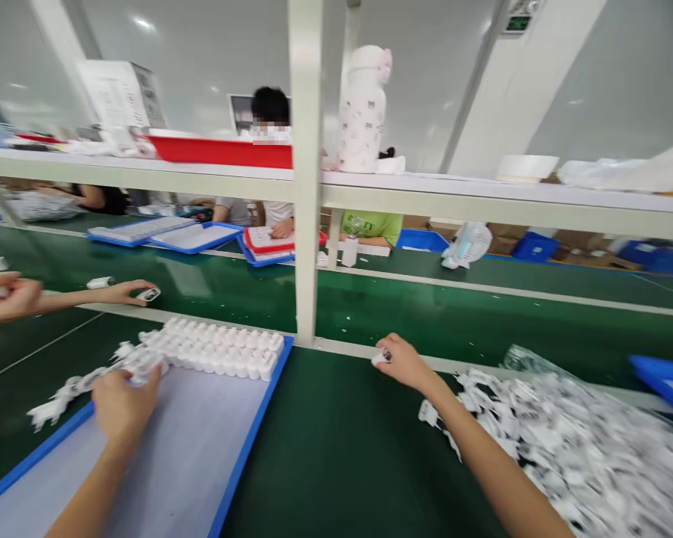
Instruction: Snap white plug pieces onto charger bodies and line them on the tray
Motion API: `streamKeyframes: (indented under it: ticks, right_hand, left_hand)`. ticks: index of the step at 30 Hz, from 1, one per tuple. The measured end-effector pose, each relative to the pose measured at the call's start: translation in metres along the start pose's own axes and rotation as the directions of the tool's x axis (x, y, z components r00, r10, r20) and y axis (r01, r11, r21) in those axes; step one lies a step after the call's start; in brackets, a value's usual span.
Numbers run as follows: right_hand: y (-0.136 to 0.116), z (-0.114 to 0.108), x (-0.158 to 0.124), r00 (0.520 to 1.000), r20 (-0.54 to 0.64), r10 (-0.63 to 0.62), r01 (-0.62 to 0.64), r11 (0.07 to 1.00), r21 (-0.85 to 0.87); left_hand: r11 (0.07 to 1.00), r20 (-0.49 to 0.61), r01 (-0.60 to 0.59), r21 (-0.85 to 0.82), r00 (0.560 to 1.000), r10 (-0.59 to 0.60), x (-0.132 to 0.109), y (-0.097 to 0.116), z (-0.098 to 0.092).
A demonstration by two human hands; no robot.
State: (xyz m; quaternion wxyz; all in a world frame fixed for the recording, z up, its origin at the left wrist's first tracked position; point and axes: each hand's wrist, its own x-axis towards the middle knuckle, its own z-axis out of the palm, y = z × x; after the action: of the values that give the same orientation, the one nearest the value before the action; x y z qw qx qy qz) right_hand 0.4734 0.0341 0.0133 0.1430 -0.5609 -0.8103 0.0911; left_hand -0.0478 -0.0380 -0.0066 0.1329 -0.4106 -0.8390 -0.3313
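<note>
My left hand (124,403) is over a blue-rimmed tray (207,441), thumb and fingers closed around a small white plastic part (142,369) at the end of the rows. Packed rows of similar white parts (224,347) stand along the tray's far edge. Loose white pieces (70,390) trail over its left rim onto the green table. My right hand (407,364) is at the table's far edge, pinching a small white plastic piece (379,359) with a dark spot. Beneath and beside my right forearm lies a big heap of white plastic parts (588,441).
A co-worker's hand (126,293) at the left holds a white part over the green conveyor belt (229,280). A pale post (307,224) rises behind the tray, carrying a shelf (482,190) with a white bottle (363,112). Another blue tray (665,385) is at right.
</note>
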Motion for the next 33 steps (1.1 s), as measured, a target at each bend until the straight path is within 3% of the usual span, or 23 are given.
streamKeyframes:
  ticks: [3, 5, 6, 7, 8, 9, 10, 12, 15, 17, 18, 19, 21, 23, 24, 26, 28, 30, 31, 32, 33]
  right_hand:
    - [-0.036, 0.009, -0.036, 0.995, 0.091, -0.044, 0.052, 0.995, -0.085]
    - [-0.052, 0.018, -0.050, 0.991, 0.130, 0.014, 0.009, 0.986, -0.169]
    - [-0.055, 0.020, -0.054, 0.991, 0.128, 0.043, -0.019, 0.982, -0.186]
    - [-0.054, 0.020, -0.057, 0.991, 0.120, 0.060, -0.039, 0.984, -0.175]
    - [-0.048, 0.016, -0.060, 0.992, 0.102, 0.071, -0.057, 0.989, -0.138]
    - [-0.038, 0.010, -0.063, 0.993, 0.076, 0.092, -0.085, 0.992, -0.093]
    - [-0.024, 0.001, -0.066, 0.991, 0.048, 0.124, -0.121, 0.991, -0.052]
    - [0.009, -0.017, -0.077, 0.975, -0.006, 0.221, -0.221, 0.975, -0.023]
    - [0.055, -0.036, -0.097, 0.963, 0.018, 0.270, -0.268, 0.961, -0.067]
    - [0.074, -0.039, -0.108, 0.967, 0.090, 0.240, -0.234, 0.970, -0.068]
    - [0.080, -0.038, -0.111, 0.966, 0.124, 0.226, -0.220, 0.973, -0.063]
    - [0.084, -0.037, -0.112, 0.965, 0.151, 0.216, -0.209, 0.976, -0.057]
    - [0.087, -0.033, -0.110, 0.961, 0.190, 0.203, -0.197, 0.979, -0.047]
    - [0.086, -0.031, -0.104, 0.957, 0.212, 0.195, -0.192, 0.981, -0.038]
    - [0.085, -0.031, -0.102, 0.957, 0.215, 0.194, -0.191, 0.981, -0.032]
    - [0.085, -0.033, -0.100, 0.960, 0.203, 0.194, -0.195, 0.981, -0.014]
    - [0.085, -0.036, -0.103, 0.966, 0.173, 0.192, -0.197, 0.980, 0.008]
    - [0.086, -0.038, -0.108, 0.972, 0.112, 0.206, -0.226, 0.948, 0.222]
    - [0.086, -0.039, -0.111, 0.970, 0.081, 0.229, -0.241, 0.875, 0.419]
    - [0.087, -0.039, -0.113, 0.964, 0.058, 0.260, -0.236, 0.734, 0.637]
    - [0.086, -0.038, -0.115, 0.956, 0.049, 0.291, -0.204, 0.533, 0.821]
  left_hand:
    - [0.948, -0.077, -0.288, -0.135, 0.957, 0.280, -0.027, 0.027, 0.013]
    - [0.791, -0.010, -0.512, -0.335, 0.841, 0.541, -0.063, 0.066, 0.015]
    - [0.681, 0.053, -0.579, -0.449, 0.743, 0.667, -0.085, 0.090, 0.014]
    - [0.584, 0.121, -0.599, -0.548, 0.634, 0.763, -0.108, 0.116, 0.013]
    - [0.522, 0.233, -0.588, -0.618, 0.497, 0.836, -0.130, 0.143, 0.011]
    - [0.502, 0.334, -0.552, -0.666, 0.381, 0.862, -0.151, 0.169, 0.011]
    - [0.505, 0.402, -0.513, -0.694, 0.306, 0.863, -0.169, 0.192, 0.012]
    - [0.526, 0.485, -0.454, -0.719, 0.214, 0.848, -0.195, 0.228, 0.021]
    - [0.559, 0.539, -0.380, -0.737, 0.167, 0.825, -0.213, 0.250, 0.039]
    - [0.563, 0.542, -0.346, -0.750, 0.165, 0.824, -0.212, 0.254, 0.050]
    - [0.552, 0.519, -0.345, -0.759, 0.193, 0.833, -0.207, 0.256, 0.056]
    - [0.536, 0.474, -0.359, -0.764, 0.250, 0.844, -0.199, 0.259, 0.062]
    - [0.528, 0.343, -0.430, -0.733, 0.436, 0.832, -0.177, 0.270, 0.078]
    - [0.602, 0.243, -0.511, -0.614, 0.603, 0.760, -0.150, 0.287, 0.100]
    - [0.660, 0.244, -0.536, -0.526, 0.648, 0.721, -0.136, 0.297, 0.113]
    - [0.761, 0.358, -0.545, -0.353, 0.673, 0.648, -0.113, 0.315, 0.137]
    - [0.814, 0.512, -0.531, -0.238, 0.643, 0.569, -0.098, 0.327, 0.157]
    - [0.830, 0.588, -0.518, -0.206, 0.613, 0.528, -0.092, 0.332, 0.170]
    - [0.833, 0.585, -0.504, -0.228, 0.614, 0.531, -0.092, 0.331, 0.173]
    - [0.836, 0.567, -0.472, -0.281, 0.621, 0.541, -0.093, 0.330, 0.174]
    - [0.837, 0.550, -0.409, -0.365, 0.630, 0.548, -0.096, 0.327, 0.172]
